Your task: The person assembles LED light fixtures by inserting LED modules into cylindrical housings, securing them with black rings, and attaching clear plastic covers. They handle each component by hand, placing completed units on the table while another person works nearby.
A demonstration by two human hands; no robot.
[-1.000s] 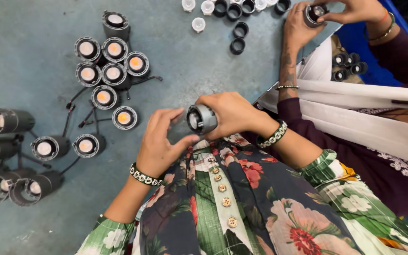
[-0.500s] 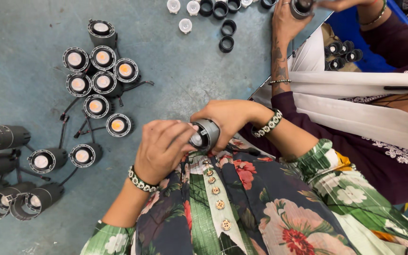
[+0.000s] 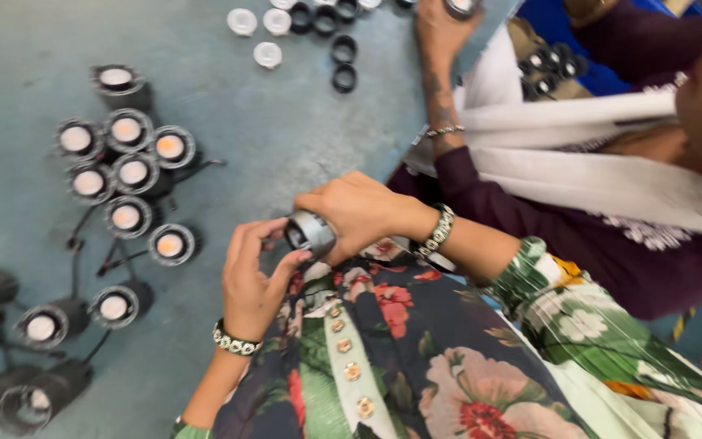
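R hand (image 3: 359, 213) gripped a small cylindrical lamp body (image 3: 310, 233), silver ring at its end, held above my lap, just off the table (image 3: 286, 138) edge. L hand (image 3: 252, 280) cupped under it, fingers half-curled, thumb touching the ring; holding nothing of its own. Cluster of finished lamps (image 3: 127, 172) stood upright on table to my L, leads trailing. Black rings (image 3: 343, 63) + white caps (image 3: 255, 31) lay at far edge. Co-worker's hand (image 3: 447, 24) at R, its grip cut off, can't tell.
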